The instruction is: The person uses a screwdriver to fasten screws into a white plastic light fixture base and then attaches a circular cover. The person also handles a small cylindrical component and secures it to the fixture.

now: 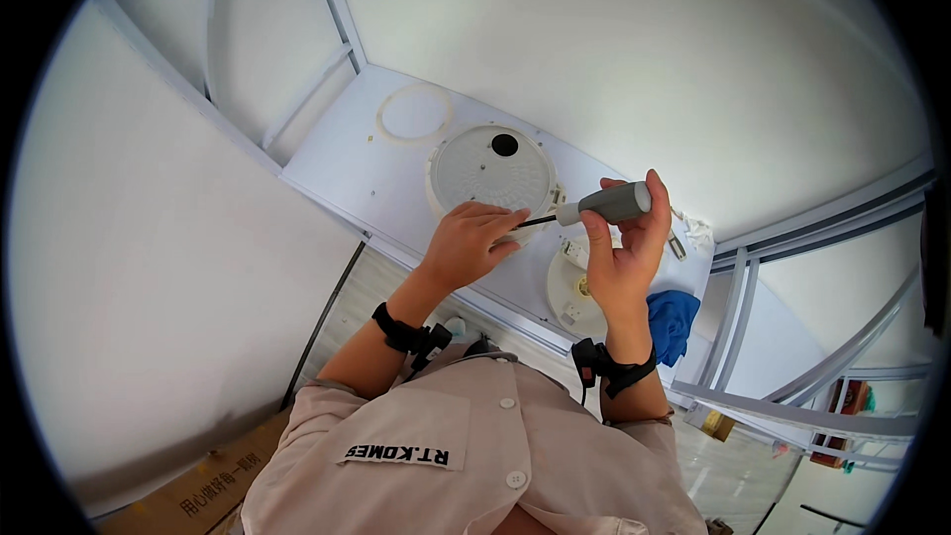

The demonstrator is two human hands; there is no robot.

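past the surface's near edge (347,196), the curled right hand (628,263) is gripping a grey screwdriver (614,204); the left hand (462,244), fingers slightly parted, is touching its shaft (540,221), perhaps steadying it, grip unclear.

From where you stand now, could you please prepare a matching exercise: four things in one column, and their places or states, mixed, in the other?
1. Screwdriver
2. Large round part
3. Thin ring
4. Blue cloth

A. Near the far left corner of the table
B. Crumpled, at the table's right end
C. Gripped by the right hand
D. Shows a black oval spot

Pairs: 1-C, 2-D, 3-A, 4-B
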